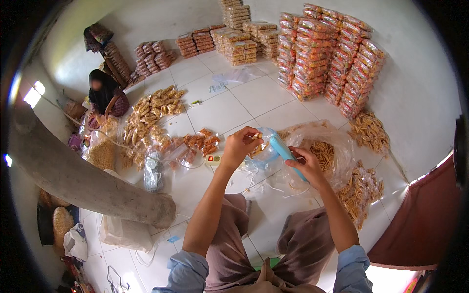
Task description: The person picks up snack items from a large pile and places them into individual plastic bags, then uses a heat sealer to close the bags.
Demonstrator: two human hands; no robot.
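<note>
My left hand [243, 144] pinches the top of a small clear plastic bag [259, 149] with brown stick snacks in it. In my right hand [307, 164] is a light-blue hand-held sealer [280, 146], its upper end close to the bag on the right. A round blue basin [269, 158] sits partly hidden behind the bag and the tool. Right of it, a large clear plastic sack [344, 146] lies open, with loose stick snacks [322, 155] inside. White cords [253, 177] run across the tiles below my hands.
Filled stick packets [361, 190] lie to the right, near a brown door [414, 216]. A power strip [216, 158] lies left of the basin. A thick grey post [91, 183] crosses the left side. Another person [104, 95] sits beside snack packets [154, 106]. Tall packet stacks [311, 55] line the wall.
</note>
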